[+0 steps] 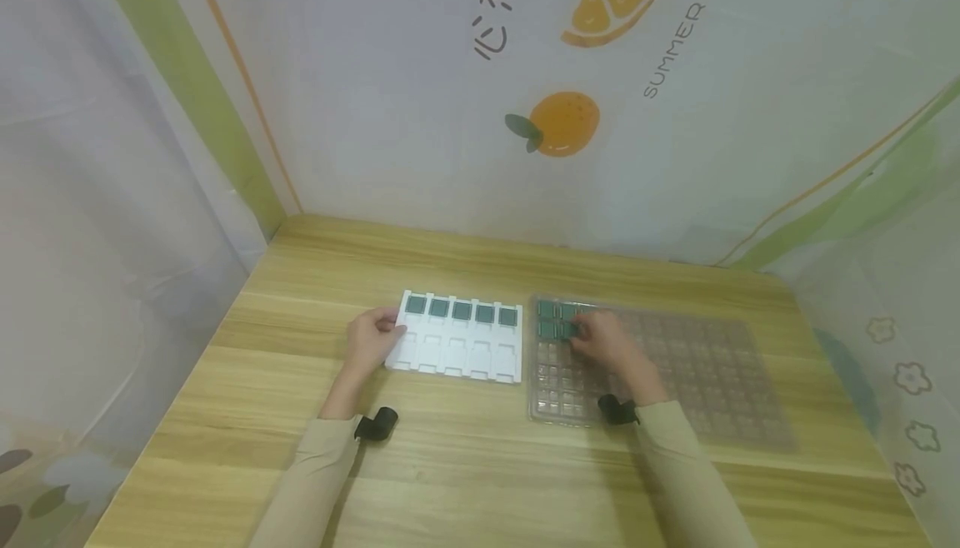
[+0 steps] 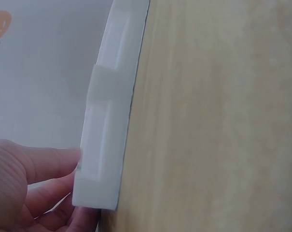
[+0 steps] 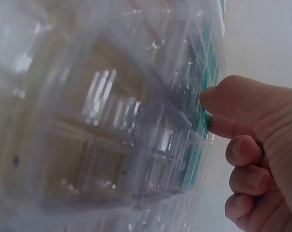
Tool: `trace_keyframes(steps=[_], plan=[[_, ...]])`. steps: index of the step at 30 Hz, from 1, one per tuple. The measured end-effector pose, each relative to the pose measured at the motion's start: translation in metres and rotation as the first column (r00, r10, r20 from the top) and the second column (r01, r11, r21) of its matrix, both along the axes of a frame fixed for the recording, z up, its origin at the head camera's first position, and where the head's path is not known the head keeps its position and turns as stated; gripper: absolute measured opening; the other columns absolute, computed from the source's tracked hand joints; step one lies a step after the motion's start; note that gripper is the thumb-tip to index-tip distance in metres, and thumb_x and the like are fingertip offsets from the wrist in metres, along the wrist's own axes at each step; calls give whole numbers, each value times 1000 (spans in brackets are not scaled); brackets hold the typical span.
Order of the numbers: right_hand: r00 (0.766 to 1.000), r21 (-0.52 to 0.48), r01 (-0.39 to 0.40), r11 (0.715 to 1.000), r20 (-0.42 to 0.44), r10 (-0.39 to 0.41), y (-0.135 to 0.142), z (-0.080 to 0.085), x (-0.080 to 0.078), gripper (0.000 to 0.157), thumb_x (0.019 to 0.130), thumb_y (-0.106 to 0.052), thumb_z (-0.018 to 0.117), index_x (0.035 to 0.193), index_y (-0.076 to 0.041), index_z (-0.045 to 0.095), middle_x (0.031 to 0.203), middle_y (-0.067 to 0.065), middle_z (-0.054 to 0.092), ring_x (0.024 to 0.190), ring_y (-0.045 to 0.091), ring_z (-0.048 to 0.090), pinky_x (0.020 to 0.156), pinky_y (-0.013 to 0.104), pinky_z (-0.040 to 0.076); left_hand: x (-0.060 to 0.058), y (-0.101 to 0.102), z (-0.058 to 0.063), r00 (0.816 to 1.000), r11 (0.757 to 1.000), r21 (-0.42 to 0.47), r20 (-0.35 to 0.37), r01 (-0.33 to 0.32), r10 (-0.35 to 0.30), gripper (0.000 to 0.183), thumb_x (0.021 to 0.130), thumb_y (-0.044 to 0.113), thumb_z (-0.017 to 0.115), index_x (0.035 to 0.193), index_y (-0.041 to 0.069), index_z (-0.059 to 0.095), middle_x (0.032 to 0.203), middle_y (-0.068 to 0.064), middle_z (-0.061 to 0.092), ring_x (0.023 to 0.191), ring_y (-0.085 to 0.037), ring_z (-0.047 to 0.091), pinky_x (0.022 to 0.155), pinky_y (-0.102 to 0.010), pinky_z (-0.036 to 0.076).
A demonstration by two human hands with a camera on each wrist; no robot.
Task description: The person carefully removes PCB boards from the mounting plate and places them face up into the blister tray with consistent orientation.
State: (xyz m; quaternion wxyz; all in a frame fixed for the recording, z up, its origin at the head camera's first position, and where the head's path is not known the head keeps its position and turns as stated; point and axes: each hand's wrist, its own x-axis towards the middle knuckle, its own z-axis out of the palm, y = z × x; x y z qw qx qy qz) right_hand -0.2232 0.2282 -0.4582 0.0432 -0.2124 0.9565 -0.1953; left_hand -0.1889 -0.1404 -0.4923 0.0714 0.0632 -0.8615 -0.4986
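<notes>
My left hand (image 1: 369, 341) grips the left edge of a white plastic tray (image 1: 455, 336), thumb on top and fingers below the edge in the left wrist view. Along its far row sit several green square chips (image 1: 461, 311); the nearer pockets hold nothing. To the right lies a clear blister tray (image 1: 551, 419) with green chips in its far left pockets. Over that corner, my right hand (image 1: 611, 348) pinches a green chip (image 3: 207, 121) between thumb and forefinger, its other fingers curled in. The right hand partly hides the chips under it in the head view.
Both trays lie side by side on a wood-grain table (image 1: 450, 465), a narrow gap between them. Printed curtains (image 1: 420, 156) hang behind the table and at both sides. A black wrist camera (image 1: 377, 424) is strapped at the left cuff, another (image 1: 617, 409) at the right.
</notes>
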Motion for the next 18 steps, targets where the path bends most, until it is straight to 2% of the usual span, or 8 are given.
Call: trace_keyframes(steps=[9,18], plan=[[1000,28,4,1000,0,-4,1,-1,-2,28,77,-6,72,100,8,65,82,13,66,67,18,57,62,33,52,-1,0,1,1000,1000,12,15,0,0,29,80,-4,66,107,-12,63,96,-27,65,87,-37,63,77,-43,54],[1000,10,2,1000,-18,-2,-6,4,1,26,79,-10,71,101,4,66,86,14,68,64,16,58,59,32,52,0,1,1,1000,1000,14,12,3,-3,29,80,-4,66,107,-13,62,96,-27,65,87,-37,63,78,-43,54]])
